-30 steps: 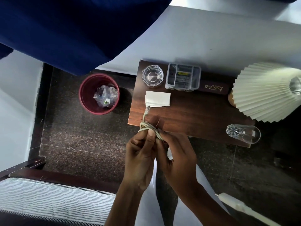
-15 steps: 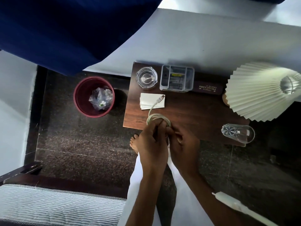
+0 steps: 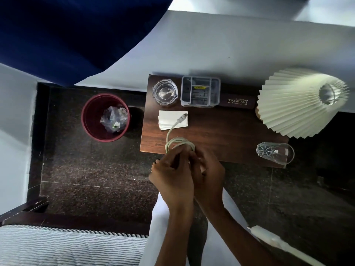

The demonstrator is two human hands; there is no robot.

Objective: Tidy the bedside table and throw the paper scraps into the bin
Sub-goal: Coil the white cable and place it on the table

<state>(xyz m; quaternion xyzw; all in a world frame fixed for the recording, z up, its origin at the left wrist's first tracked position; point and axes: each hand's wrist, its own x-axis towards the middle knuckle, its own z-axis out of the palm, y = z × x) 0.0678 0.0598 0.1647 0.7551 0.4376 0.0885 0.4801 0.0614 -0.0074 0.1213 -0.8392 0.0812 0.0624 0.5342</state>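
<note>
A coiled white cable [image 3: 177,142] lies at the front left of the dark wooden bedside table [image 3: 221,135]. Its plug end rests on a small stack of white paper [image 3: 169,120]. My left hand [image 3: 172,175] and my right hand [image 3: 209,173] are pressed together at the table's front edge, both gripping the near side of the coil. A dark red bin [image 3: 90,120] stands on the floor left of the table, with a crumpled clear bag inside.
Along the table's back stand a glass ashtray [image 3: 164,92], a grey organiser tray [image 3: 200,94] and a brown spectacle case [image 3: 237,101]. A pleated lamp shade [image 3: 294,102] overhangs the right end. A drinking glass [image 3: 274,153] lies on its side. A striped mattress [image 3: 67,244] is lower left.
The coil went from being held up in my fingers to lying on the table, with the plug end now laid across the paper. Both hands closed together over its near side.
</note>
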